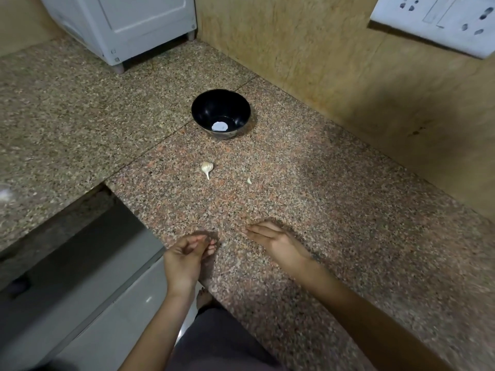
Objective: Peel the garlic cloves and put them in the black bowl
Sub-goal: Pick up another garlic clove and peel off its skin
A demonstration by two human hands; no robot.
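Note:
A black bowl [221,113] stands on the speckled granite counter [321,210], with only a white glare spot showing inside it. A small garlic bulb [206,168] lies in front of the bowl. To its right lies a tiny pale clove or scrap of skin [249,180]. My left hand [184,259] hovers at the counter's near edge, palm up, fingers loosely curled, with nothing visible in it. My right hand [276,242] rests flat on the counter with straight fingers, well short of the garlic.
A white appliance [126,25] stands on short legs at the back left. A tan wall [334,62] runs along the right with a white socket plate [439,20]. Left of the counter edge lies a floor gap and a white cabinet front [112,303].

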